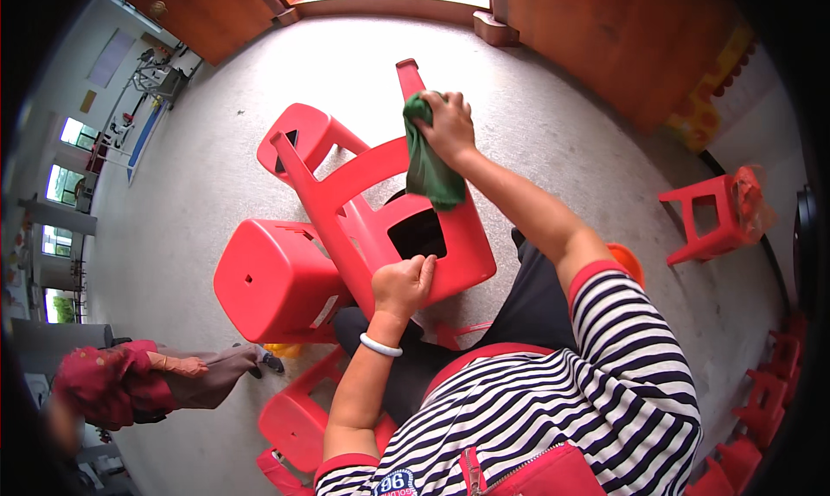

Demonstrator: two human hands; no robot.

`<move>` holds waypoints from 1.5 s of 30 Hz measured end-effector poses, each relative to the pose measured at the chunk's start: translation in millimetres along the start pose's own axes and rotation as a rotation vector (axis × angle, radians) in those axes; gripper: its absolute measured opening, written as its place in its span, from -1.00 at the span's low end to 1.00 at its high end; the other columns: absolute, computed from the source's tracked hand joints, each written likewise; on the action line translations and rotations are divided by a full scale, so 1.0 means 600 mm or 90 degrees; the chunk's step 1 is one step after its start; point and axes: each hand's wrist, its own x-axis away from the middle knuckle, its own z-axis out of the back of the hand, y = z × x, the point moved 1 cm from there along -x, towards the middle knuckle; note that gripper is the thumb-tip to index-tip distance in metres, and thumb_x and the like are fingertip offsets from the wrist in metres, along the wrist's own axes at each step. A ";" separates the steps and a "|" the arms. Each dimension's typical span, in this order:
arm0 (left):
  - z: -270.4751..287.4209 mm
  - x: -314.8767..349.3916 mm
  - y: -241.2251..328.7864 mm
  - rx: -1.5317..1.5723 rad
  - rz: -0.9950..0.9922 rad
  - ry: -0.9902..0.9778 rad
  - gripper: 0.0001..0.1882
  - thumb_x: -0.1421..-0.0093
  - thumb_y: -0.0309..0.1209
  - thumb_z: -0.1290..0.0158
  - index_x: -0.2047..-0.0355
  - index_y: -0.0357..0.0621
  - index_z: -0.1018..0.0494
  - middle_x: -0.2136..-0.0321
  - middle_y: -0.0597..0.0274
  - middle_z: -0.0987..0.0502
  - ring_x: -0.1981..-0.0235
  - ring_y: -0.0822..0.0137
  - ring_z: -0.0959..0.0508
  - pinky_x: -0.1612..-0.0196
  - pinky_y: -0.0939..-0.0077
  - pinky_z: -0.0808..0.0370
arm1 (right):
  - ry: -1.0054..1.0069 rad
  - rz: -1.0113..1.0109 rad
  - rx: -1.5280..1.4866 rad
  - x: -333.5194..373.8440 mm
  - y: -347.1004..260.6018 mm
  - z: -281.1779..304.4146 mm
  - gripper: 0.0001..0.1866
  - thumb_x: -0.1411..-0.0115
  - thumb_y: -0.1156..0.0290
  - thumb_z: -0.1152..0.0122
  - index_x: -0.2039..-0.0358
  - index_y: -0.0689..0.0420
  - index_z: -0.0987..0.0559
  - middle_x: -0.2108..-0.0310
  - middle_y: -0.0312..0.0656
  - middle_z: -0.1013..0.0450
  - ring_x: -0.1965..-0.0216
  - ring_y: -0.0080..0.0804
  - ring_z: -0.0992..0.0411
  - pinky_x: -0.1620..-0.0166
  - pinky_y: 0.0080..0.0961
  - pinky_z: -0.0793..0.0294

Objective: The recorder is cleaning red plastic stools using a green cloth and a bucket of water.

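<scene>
A red plastic stool [353, 254] lies tipped in front of me with its legs pointing away, and the dark opening in its side faces up. My left hand [402, 289] is closed on the stool's near edge, thumb on top. A green cloth [432, 172] is bunched in my right hand [448, 131], pressed on the stool's far right leg. The cloth's lower end hangs over the stool's side and covers part of it.
Another red stool [251, 276] lies at the left, with a smaller one [303, 137] beyond it. A stool [298, 422] is by my legs, another [705, 219] at far right. A person [130, 379] stands at the lower left. Wooden doors [605, 38] are at the back.
</scene>
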 end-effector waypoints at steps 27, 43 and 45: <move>-0.002 -0.008 -0.005 0.001 -0.016 0.013 -0.55 -0.32 -0.11 -0.05 0.67 -0.03 -0.42 0.73 0.13 -0.46 0.68 0.03 -0.49 0.62 0.13 -0.36 | -0.038 0.065 -0.007 0.033 0.000 0.017 -0.54 -0.10 0.38 -0.27 -0.03 -0.27 -0.48 -0.02 -0.05 -0.27 -0.07 0.08 -0.33 -0.10 -0.05 -0.42; 0.000 -0.009 0.005 0.020 0.009 0.020 -0.54 -0.31 -0.13 -0.06 0.70 -0.06 -0.41 0.74 0.09 -0.43 0.68 0.01 -0.48 0.62 0.13 -0.33 | -0.097 0.087 0.120 -0.115 0.003 -0.038 -0.54 -0.16 0.44 -0.17 -0.07 -0.26 -0.52 0.00 0.00 -0.34 0.05 0.14 -0.46 -0.06 -0.09 -0.51; -0.003 -0.007 0.009 0.016 0.000 0.020 -0.54 -0.30 -0.12 -0.07 0.70 -0.06 -0.41 0.74 0.11 -0.45 0.69 0.03 -0.49 0.63 0.14 -0.34 | -0.135 0.114 0.064 -0.070 0.012 -0.004 -0.54 -0.12 0.48 -0.20 -0.06 -0.18 -0.52 0.03 0.06 -0.35 0.08 0.15 -0.47 -0.06 -0.11 -0.51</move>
